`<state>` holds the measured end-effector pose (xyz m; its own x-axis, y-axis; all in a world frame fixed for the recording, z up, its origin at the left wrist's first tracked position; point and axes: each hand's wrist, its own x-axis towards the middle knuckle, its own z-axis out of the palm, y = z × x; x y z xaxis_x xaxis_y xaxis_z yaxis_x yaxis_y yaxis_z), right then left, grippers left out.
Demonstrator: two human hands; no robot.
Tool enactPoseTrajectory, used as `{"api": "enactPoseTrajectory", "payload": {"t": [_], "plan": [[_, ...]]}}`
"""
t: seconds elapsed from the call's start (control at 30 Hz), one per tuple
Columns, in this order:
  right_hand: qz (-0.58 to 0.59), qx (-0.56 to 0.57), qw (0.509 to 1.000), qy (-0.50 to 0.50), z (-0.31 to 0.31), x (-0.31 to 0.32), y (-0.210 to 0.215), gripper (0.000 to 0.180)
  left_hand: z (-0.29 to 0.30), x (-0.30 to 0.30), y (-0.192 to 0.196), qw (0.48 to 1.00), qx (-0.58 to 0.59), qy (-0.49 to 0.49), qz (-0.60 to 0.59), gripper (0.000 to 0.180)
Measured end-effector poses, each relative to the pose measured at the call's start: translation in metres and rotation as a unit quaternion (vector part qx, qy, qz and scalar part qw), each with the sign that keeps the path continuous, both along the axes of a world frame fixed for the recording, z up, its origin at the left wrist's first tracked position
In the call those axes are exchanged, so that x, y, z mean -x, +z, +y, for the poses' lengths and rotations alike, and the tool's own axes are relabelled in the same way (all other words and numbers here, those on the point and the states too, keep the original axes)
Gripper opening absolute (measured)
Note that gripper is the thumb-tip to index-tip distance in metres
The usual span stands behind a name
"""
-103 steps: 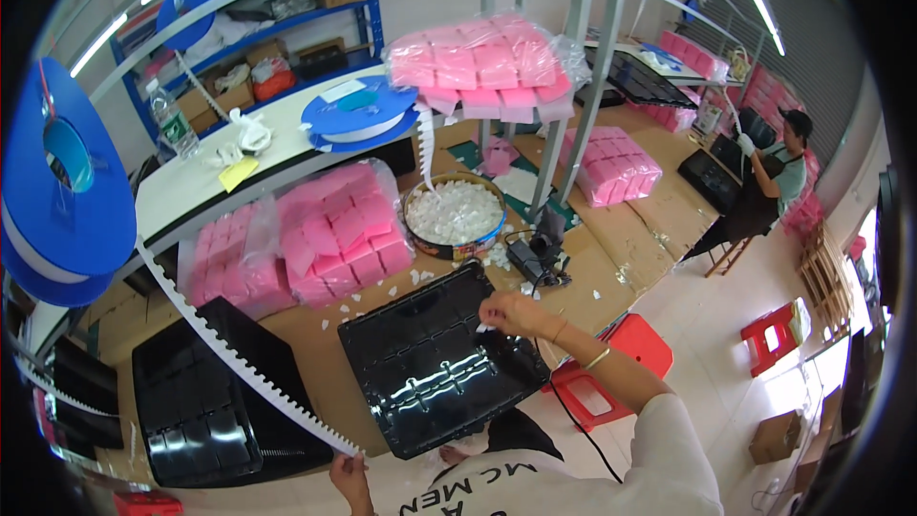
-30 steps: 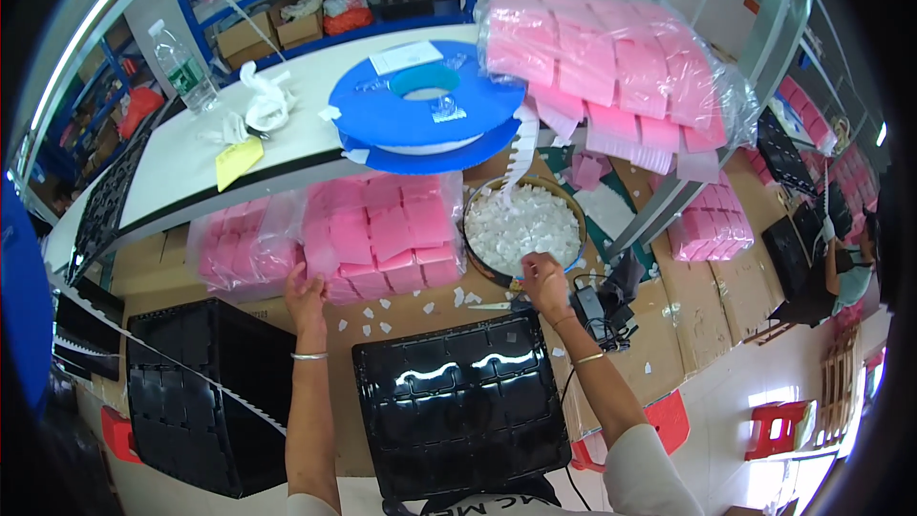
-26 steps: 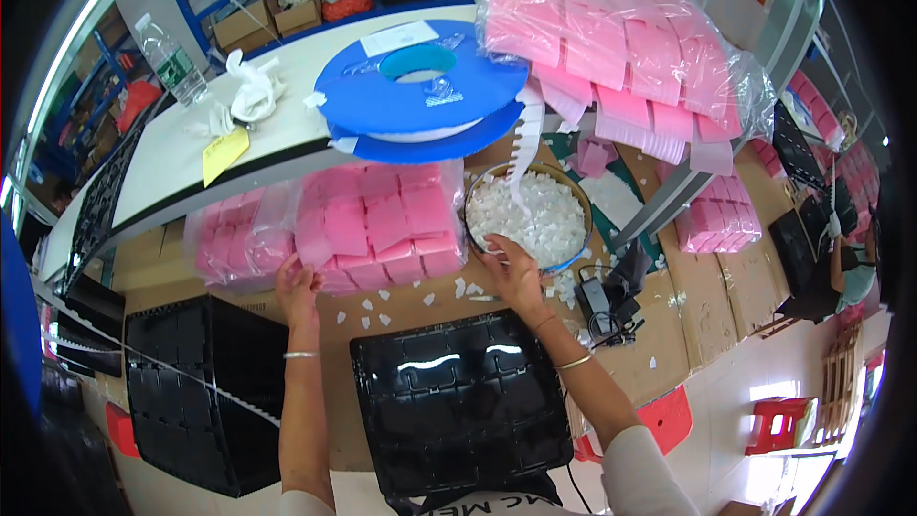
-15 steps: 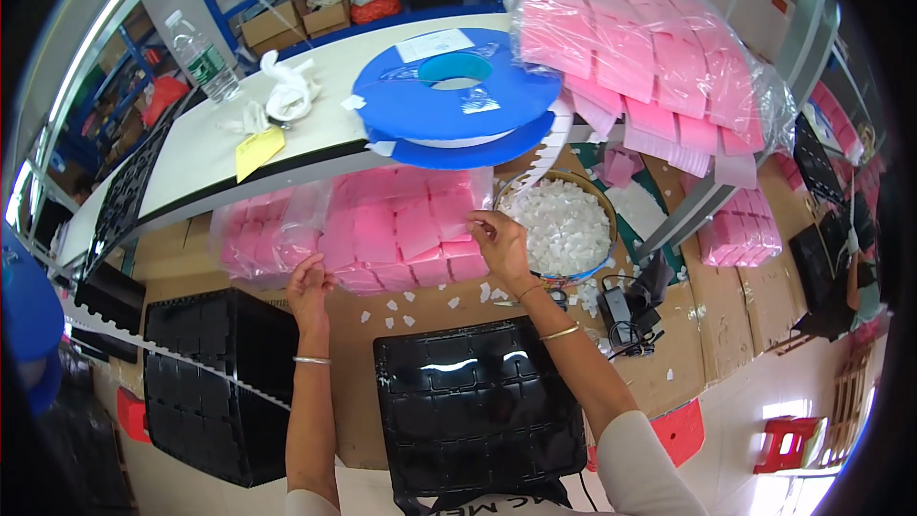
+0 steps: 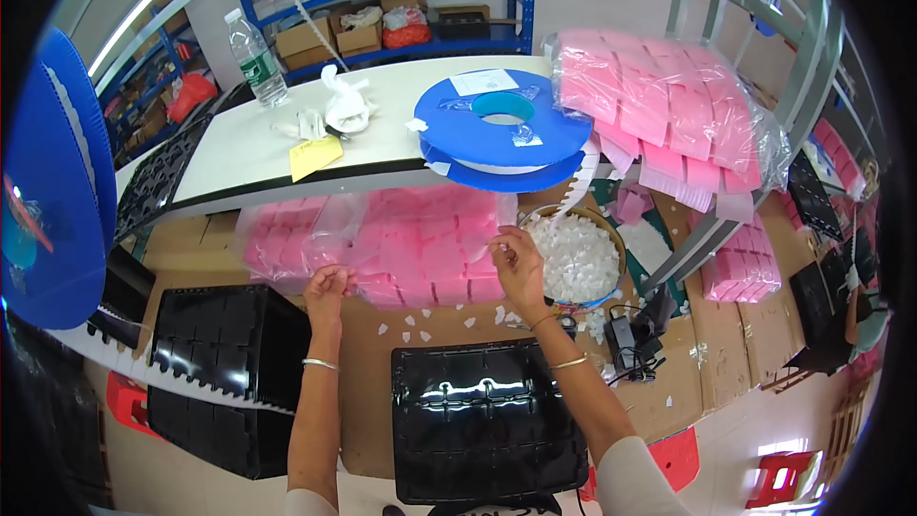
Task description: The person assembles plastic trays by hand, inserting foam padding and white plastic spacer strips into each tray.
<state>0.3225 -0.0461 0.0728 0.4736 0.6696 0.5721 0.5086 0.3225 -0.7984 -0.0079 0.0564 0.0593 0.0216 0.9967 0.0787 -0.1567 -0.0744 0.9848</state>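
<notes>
My left hand (image 5: 330, 289) is closed in a pinch at the front left of the bagged pink foam pieces (image 5: 430, 272). At their right end, my right hand (image 5: 519, 268) pinches a corner of a thin see-through pink sheet (image 5: 411, 234). This sheet stretches between both hands in front of the stacked pieces; whether it is a bag or a single layer I cannot tell. Just beyond my right hand stands a round tub (image 5: 621, 253) full of white scraps (image 5: 578, 258). Below my hands lies a black moulded tray (image 5: 487, 420).
Another stack of black trays (image 5: 205, 373) stands at left. Above the work surface, a white shelf (image 5: 382, 139) carries a blue reel (image 5: 506, 148), a bottle (image 5: 258, 62) and a big bag of pink foam (image 5: 669, 100). A power adapter (image 5: 626, 344) with cables lies at right.
The view has shifted, so the scene sits lower and to the right. The pink sheet is now spread between my hands, hazing the foam pieces behind it.
</notes>
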Motion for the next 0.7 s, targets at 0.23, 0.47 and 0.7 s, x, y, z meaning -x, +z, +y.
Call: {"api": "enactPoseTrajectory", "payload": {"t": [0.23, 0.47, 0.7], "plan": [[0.068, 0.011, 0.997, 0.021, -0.015, 0.003, 0.050, 0.014, -0.025, -0.033, 0.074, 0.995, -0.099, -0.024, -0.001, 0.013], [0.169, 0.040, 0.983, 0.053, -0.101, 0.048, 0.016, 0.015, -0.106, 0.001, 0.030, 0.998, -0.053, -0.013, -0.019, 0.018], [0.125, 0.046, 0.991, 0.032, -0.155, 0.053, 0.007, 0.012, -0.153, 0.009, -0.011, 0.996, 0.046, -0.007, -0.074, 0.014]]}}
